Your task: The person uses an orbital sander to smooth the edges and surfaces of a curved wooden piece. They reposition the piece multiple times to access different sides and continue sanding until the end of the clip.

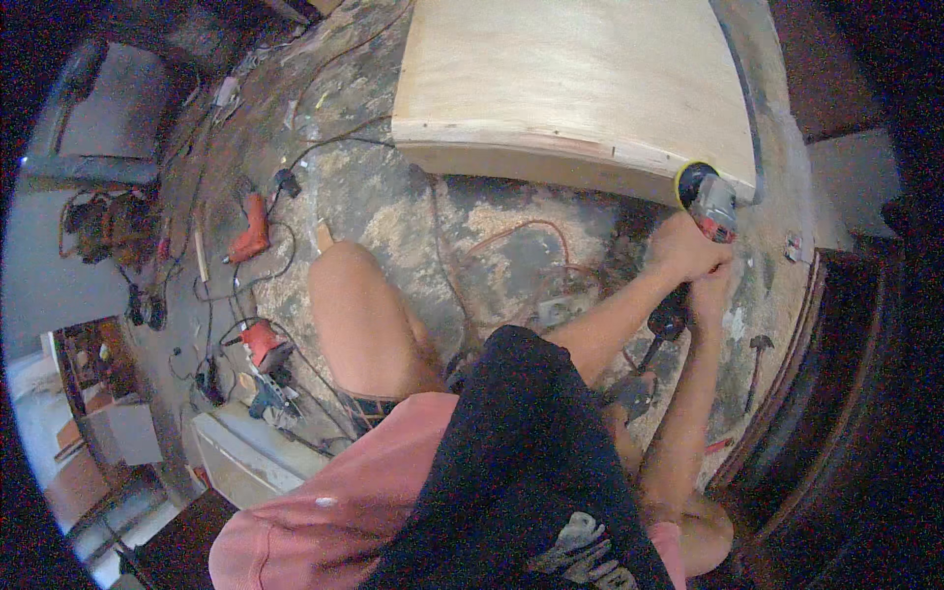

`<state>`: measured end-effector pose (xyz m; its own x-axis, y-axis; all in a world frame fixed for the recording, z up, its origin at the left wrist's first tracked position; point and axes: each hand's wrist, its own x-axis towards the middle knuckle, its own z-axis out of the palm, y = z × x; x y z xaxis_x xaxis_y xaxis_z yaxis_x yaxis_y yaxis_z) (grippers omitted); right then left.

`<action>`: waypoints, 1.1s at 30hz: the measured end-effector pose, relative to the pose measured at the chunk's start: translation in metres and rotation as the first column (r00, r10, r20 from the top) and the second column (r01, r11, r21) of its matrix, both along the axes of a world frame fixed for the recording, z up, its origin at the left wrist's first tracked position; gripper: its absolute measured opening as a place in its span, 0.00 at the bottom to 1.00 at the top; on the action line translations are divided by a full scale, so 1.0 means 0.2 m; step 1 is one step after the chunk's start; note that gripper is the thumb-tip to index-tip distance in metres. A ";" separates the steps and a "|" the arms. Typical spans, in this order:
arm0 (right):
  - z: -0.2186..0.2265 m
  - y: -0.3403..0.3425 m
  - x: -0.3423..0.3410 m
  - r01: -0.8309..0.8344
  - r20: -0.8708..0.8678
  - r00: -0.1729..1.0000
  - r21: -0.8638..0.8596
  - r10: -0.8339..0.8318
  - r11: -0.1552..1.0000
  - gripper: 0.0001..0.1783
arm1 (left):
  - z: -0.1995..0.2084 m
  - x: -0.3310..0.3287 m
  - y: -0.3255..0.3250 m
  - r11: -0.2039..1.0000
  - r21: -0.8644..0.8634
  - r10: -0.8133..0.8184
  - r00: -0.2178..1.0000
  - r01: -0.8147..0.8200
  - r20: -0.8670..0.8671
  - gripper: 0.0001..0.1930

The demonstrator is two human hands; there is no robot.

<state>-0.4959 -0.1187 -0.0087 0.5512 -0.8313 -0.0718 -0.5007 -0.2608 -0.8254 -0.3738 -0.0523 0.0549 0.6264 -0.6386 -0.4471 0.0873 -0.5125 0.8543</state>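
Both of my hands are closed round an angle grinder (715,205) with a grey and red head and a yellow-rimmed disc. My left hand (685,248) grips it close behind the head. Just behind it, my right hand (710,291) wraps the body, hiding much of it. The disc touches or lies very near the front right corner of a pale plywood box (570,79); the exact contact is hard to see. A dark rear part of the tool (669,317) shows below my hands.
On the stained, dusty floor at left lie a red power drill (254,228) and another red power tool (262,344) among tangled cables. An orange cord (526,224) curls in front of the box. A hammer (757,366) lies at right, beside a dark wooden frame (836,364).
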 end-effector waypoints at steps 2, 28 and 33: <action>0.02 0.11 0.10 -0.095 0.009 0.995 0.000 0.095 0.995 0.34 | -0.05 0.09 0.12 0.999 0.050 0.008 0.996 -0.004 -0.084 0.30; 0.31 1.09 0.90 -0.392 -0.019 0.918 0.116 0.396 0.913 0.55 | -0.13 0.72 1.15 0.914 0.036 0.404 0.915 -0.404 0.019 0.33; 0.33 1.17 1.00 -0.427 0.155 0.903 0.216 0.401 0.878 0.54 | -0.14 0.83 1.23 0.903 -0.080 0.420 0.906 -0.422 -0.048 0.33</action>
